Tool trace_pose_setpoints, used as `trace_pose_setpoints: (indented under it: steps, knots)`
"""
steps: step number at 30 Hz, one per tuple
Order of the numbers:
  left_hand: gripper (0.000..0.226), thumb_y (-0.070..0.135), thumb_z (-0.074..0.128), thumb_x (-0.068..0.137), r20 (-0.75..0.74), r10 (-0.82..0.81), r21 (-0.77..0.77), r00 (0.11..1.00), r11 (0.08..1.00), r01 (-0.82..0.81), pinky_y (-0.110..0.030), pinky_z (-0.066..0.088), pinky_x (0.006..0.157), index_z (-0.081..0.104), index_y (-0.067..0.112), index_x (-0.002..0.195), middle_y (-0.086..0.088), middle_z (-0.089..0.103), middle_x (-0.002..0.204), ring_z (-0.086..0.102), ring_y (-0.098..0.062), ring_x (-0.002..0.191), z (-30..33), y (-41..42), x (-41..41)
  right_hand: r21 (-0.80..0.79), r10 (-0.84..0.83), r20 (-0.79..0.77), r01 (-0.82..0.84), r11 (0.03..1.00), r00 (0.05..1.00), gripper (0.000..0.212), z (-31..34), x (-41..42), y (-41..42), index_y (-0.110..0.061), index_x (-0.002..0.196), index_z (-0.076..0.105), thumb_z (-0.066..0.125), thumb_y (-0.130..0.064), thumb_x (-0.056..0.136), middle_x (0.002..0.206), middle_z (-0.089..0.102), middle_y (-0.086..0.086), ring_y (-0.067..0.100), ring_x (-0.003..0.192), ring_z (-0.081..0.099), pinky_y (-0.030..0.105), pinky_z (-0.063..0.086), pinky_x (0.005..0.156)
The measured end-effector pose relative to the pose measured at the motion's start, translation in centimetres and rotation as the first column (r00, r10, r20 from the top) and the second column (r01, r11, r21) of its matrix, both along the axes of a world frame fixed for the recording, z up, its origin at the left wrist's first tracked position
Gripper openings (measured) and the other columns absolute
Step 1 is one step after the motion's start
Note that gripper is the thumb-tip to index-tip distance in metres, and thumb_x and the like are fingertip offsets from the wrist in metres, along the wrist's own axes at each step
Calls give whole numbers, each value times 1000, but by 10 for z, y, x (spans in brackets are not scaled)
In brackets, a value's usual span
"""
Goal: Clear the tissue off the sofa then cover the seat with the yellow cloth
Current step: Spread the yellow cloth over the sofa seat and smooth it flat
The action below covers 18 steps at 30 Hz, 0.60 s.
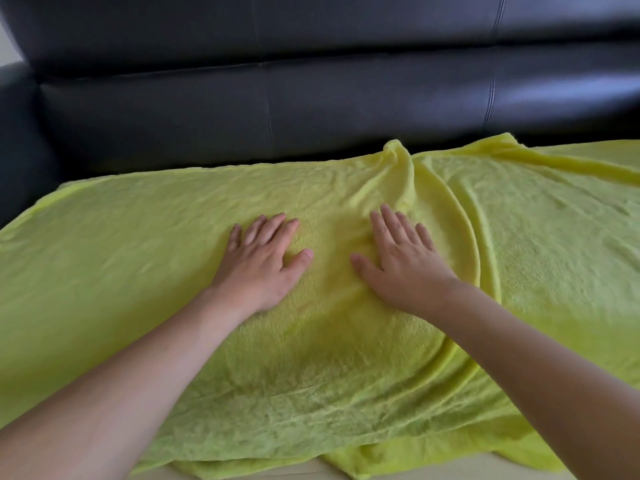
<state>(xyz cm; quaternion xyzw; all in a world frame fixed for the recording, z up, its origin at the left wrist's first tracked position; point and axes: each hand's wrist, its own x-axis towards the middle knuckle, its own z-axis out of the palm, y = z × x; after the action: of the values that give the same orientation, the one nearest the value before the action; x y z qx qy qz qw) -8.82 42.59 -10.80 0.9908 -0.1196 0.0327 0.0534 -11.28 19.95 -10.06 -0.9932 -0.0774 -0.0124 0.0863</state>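
Observation:
The yellow cloth (138,278) lies spread over the seat of a dark leather sofa (263,109) and hangs down its front edge. My left hand (263,261) lies flat on the cloth near the middle, palm down, fingers straight. A little to the right, my right hand (398,261) presses flat on it too, beside a raised fold (401,161) that runs from the backrest toward the front. Curved wrinkles spread right of that hand. No tissue is in view.
The sofa's dark backrest runs across the top, and its armrest (17,150) stands at the left. A strip of pale floor (311,471) shows below the cloth's hanging hem.

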Motion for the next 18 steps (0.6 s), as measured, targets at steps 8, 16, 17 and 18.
trace_pose_setpoints:
  steps: [8,16,17,18]
  knots:
    - [68,65,8,94,-4,8,11,1000,1000,-8,-49,-6,120,2,35,155,12,-6,163,-9,-13,150,1,-1,2,-48,-94,-39,93,995,995,81,1,-28,-17,-16,154,-11,5,-66,92,160,-19,5,21,147,-18,44,-7,120]
    - [59,53,21,101,58,12,-69,998,998,-8,-48,-1,120,17,30,155,10,8,163,2,-15,150,0,-1,2,-134,246,-47,-250,959,968,101,-9,-66,52,-11,151,-17,17,-79,85,157,-27,6,20,143,-28,43,-12,118]
    - [58,52,22,101,59,10,-76,998,997,-5,-49,-1,120,17,29,154,10,9,163,2,-15,150,0,0,2,-147,250,-44,-253,956,967,103,-10,-69,50,-11,151,-18,19,-80,83,157,-28,5,20,143,-28,43,-13,118]
    - [58,51,21,101,59,5,-83,998,997,0,-49,-1,120,17,29,154,9,9,163,2,-15,150,0,-2,2,-149,249,-40,-252,956,968,104,-11,-73,46,-12,151,-17,20,-81,83,157,-28,5,20,143,-28,42,-14,118]
